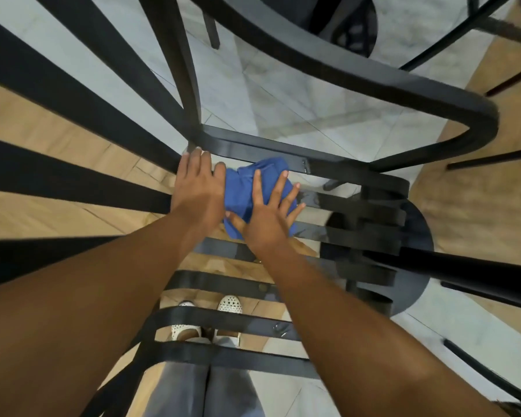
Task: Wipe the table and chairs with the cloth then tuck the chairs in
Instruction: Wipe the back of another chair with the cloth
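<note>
I look straight down through a black slatted chair (229, 322). A crumpled blue cloth (250, 188) lies on the seat slats near the seat's far edge. My right hand (271, 215) presses flat on the cloth with fingers spread. My left hand (197, 185) rests on the seat at the back left corner, its fingers curled over the black frame beside the cloth and touching the cloth's left edge. The chair's curved backrest bar (358, 76) arcs across the top of the view.
A round black table base (415, 260) and its black pole (463, 266) stand just right of the chair. Another black chair's legs (491, 158) show at upper right. My white dotted shoes (229, 305) stand under the seat on wood and grey tile floor.
</note>
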Tool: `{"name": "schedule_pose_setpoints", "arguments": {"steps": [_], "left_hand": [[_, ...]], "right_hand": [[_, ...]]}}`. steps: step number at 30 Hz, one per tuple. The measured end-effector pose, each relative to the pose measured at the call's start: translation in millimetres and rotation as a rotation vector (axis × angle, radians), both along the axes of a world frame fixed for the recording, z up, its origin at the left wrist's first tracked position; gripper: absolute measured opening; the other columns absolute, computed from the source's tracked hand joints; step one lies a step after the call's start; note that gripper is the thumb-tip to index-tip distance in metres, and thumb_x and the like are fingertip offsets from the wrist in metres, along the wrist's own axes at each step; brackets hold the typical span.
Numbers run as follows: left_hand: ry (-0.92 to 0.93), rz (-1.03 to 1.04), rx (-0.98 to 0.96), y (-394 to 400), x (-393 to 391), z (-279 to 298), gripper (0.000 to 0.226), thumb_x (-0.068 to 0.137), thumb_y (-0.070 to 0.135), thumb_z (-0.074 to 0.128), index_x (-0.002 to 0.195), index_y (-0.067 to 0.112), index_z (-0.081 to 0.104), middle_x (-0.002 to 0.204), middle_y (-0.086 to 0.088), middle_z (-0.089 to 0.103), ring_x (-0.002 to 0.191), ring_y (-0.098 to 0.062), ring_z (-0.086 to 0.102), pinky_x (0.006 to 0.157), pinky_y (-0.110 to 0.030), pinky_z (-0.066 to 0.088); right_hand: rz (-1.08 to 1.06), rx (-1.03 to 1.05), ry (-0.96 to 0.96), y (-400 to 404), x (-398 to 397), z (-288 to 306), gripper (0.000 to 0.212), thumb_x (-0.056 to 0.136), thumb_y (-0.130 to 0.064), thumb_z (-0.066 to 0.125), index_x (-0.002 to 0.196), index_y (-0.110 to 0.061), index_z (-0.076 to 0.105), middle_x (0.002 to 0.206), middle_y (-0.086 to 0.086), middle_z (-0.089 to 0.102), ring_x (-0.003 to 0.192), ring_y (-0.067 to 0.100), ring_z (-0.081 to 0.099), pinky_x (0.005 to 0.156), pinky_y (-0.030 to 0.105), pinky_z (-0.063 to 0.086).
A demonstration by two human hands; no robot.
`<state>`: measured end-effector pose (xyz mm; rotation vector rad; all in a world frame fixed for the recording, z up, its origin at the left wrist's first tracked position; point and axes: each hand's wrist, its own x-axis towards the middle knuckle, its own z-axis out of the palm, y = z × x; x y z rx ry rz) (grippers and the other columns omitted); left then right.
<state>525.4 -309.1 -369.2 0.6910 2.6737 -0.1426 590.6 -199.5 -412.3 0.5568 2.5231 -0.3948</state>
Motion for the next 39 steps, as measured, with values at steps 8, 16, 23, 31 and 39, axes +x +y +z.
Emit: {"name": "schedule_pose_setpoints", "arguments": {"steps": [8, 16, 23, 31, 39], "left_hand": [[0.147, 0.021, 0.082, 0, -4, -17, 0.037, 0.085, 0.009, 0.032, 0.109, -0.005, 0.056, 0.112, -0.029, 0.057, 0.113, -0.042, 0.052, 0.102, -0.046, 0.038], [0.205, -0.01, -0.012, -9, -10, -30, 0.049, 0.096, 0.019, 0.039, 0.137, -0.008, 0.034, 0.133, -0.025, 0.046, 0.13, -0.035, 0.039, 0.112, -0.04, 0.023], [0.094, -0.015, -0.082, 0, -5, -32, 0.065, 0.095, 0.03, 0.033, 0.148, 0.005, 0.004, 0.155, -0.016, 0.008, 0.143, -0.032, 0.006, 0.115, -0.043, 0.0], [-0.005, 0.058, 0.167, 20, -4, -52, 0.063, 0.096, 0.043, 0.037, 0.15, 0.021, 0.014, 0.156, -0.011, 0.013, 0.143, -0.031, 0.012, 0.113, -0.049, 0.007], [0.17, 0.034, 0.325, 21, -23, -74, 0.05, 0.094, 0.03, 0.049, 0.141, 0.015, 0.041, 0.145, -0.014, 0.04, 0.134, -0.033, 0.036, 0.101, -0.056, 0.028]], "right_hand": [[-0.3, -0.237, 0.558, -19, -18, -9, 0.041, 0.102, -0.015, 0.032, 0.14, -0.005, 0.04, 0.148, 0.013, 0.037, 0.14, 0.027, 0.029, 0.118, 0.034, 0.012], [-0.002, -0.037, 0.257, -34, -58, -6, 0.07, 0.098, -0.035, 0.043, 0.15, -0.03, -0.003, 0.155, 0.008, -0.024, 0.139, 0.035, -0.026, 0.108, 0.056, -0.016], [0.291, 0.156, 0.452, 2, -48, -35, 0.063, 0.087, -0.063, 0.035, 0.144, -0.034, 0.035, 0.155, 0.005, 0.026, 0.143, 0.04, 0.012, 0.109, 0.066, 0.008], [0.052, 0.205, 0.259, 73, -14, -23, 0.065, 0.094, -0.055, 0.032, 0.149, -0.037, 0.003, 0.159, 0.001, -0.009, 0.143, 0.035, -0.014, 0.111, 0.057, -0.009], [-0.379, 0.234, 0.276, 28, -42, -25, 0.064, 0.094, -0.045, 0.036, 0.151, -0.03, 0.012, 0.159, 0.007, -0.006, 0.143, 0.037, -0.012, 0.113, 0.049, -0.011]]}}
